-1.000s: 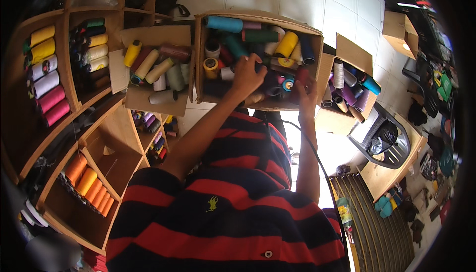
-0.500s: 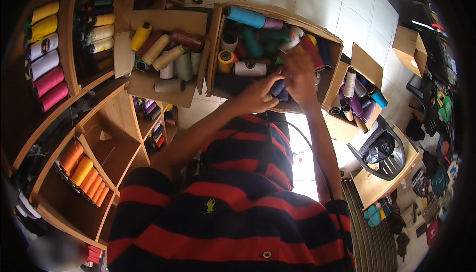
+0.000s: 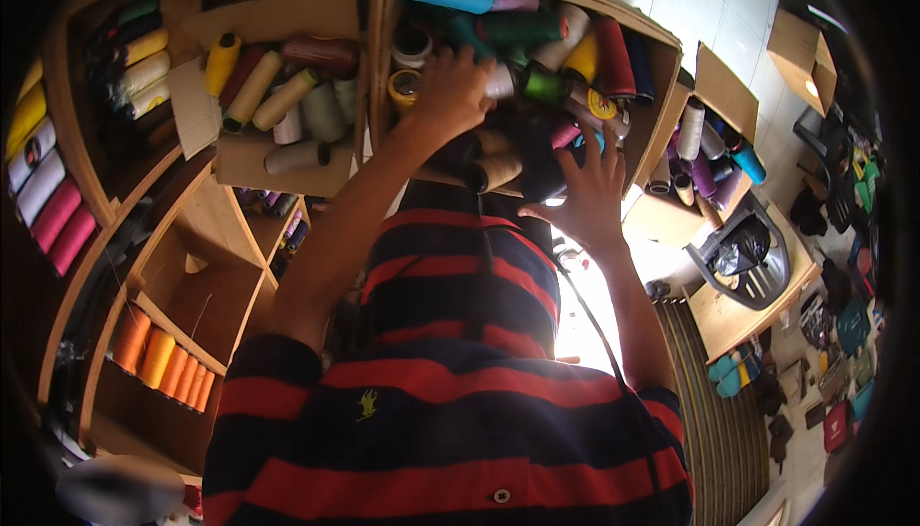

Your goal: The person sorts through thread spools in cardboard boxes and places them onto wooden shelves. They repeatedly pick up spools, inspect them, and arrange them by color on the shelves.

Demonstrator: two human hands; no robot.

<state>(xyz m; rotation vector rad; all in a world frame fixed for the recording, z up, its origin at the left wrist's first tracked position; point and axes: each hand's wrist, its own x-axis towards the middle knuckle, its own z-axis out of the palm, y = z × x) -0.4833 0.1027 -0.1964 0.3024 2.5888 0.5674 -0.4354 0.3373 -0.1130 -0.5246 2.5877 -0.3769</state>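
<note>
A cardboard box (image 3: 668, 95) in front of me is packed with thread spools in teal, green, yellow, red, pink and black. My left hand (image 3: 448, 95) reaches into its middle, fingertips against a white spool (image 3: 499, 81) and a teal one (image 3: 468, 35); whether it grips anything is hidden. My right hand (image 3: 586, 184) hovers over the box's near right side with fingers spread, above dark spools (image 3: 541, 173) and a beige cone (image 3: 498, 171). It holds nothing.
A second box (image 3: 278, 18) of beige, yellow and maroon spools stands to the left, a third box (image 3: 714, 85) with white and purple spools to the right. Wooden shelves on the left hold orange spools (image 3: 158, 358) and pink spools (image 3: 57, 224). A black bin (image 3: 743, 258) stands at right.
Both hands were together at the box's right side around a dark spool. Now my left hand has moved left into the box's middle and my right hand has spread open lower down.
</note>
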